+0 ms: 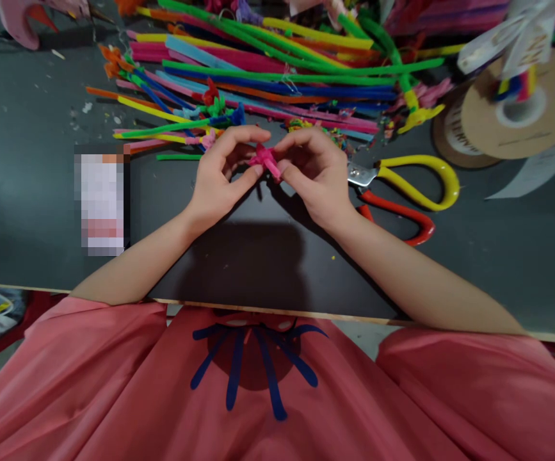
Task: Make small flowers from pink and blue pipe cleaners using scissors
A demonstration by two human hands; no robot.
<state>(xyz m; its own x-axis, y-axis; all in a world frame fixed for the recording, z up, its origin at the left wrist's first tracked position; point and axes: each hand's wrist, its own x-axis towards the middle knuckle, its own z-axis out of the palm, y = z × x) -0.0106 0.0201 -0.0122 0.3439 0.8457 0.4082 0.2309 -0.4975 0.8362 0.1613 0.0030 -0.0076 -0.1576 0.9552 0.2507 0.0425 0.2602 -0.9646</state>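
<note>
In the middle of the picture, our left hand (219, 176) and our right hand (313, 173) meet just above the table (27, 128). Both hands pinch a small pink fuzzy bit (265, 160) between thumb and fingers, one from each side. The bit sits right between our fingertips, over a black mat (258, 275). Just behind our hands, across the top of the picture, lies a big pile of fuzzy sticks (277, 70) in green, pink, yellow, blue and orange. Just right of our right hand lie cutters (411, 189) with one yellow handle and one red handle. In the upper right lies a flat brown reel (522, 105).
</note>
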